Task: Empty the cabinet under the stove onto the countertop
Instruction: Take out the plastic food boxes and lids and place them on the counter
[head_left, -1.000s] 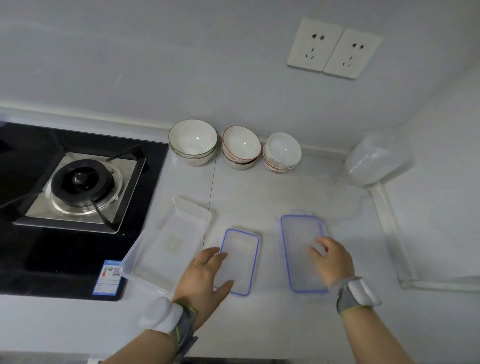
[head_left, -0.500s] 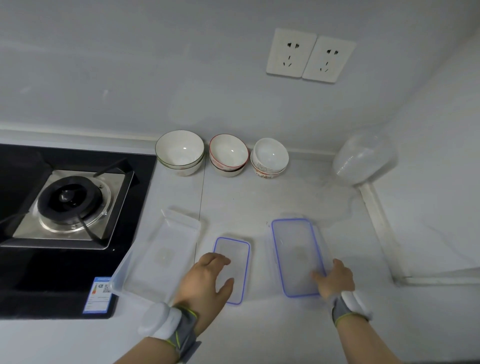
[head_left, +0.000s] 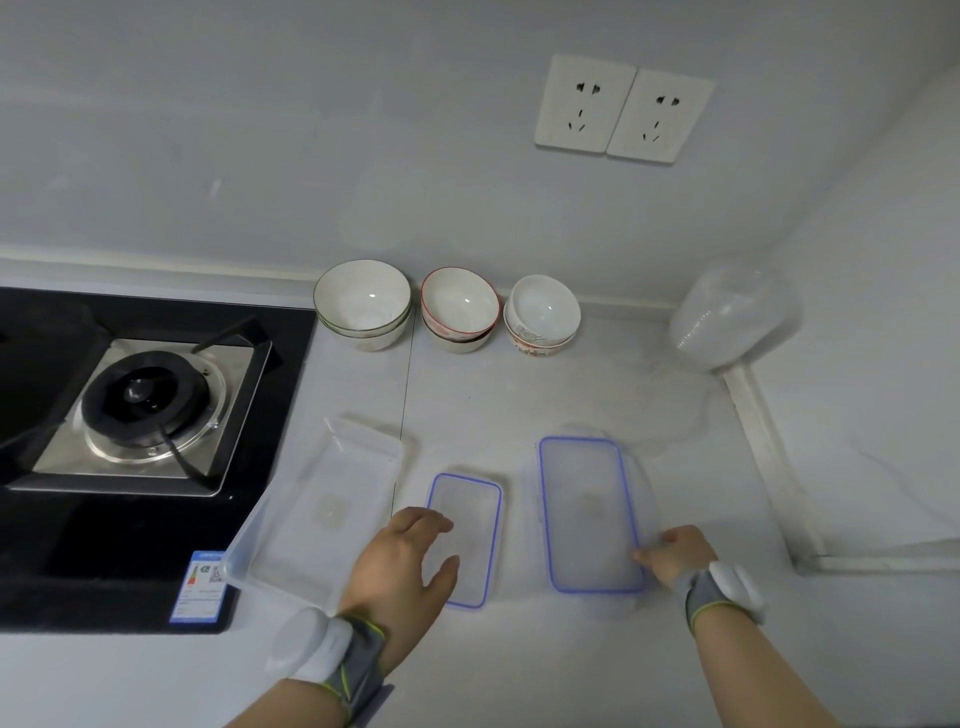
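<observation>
Left grip (head_left: 410, 561), lower centre: released, fingers spread over the small blue-rimmed lid (head_left: 470, 519). Right grip (head_left: 675, 553), lower right: fingers bent at the near corner of the large blue-rimmed lid (head_left: 587, 509); whether it grasps cannot be told. Clear tray (head_left: 322, 514) at lower left. All lie on the counter (head_left: 519, 405).
</observation>
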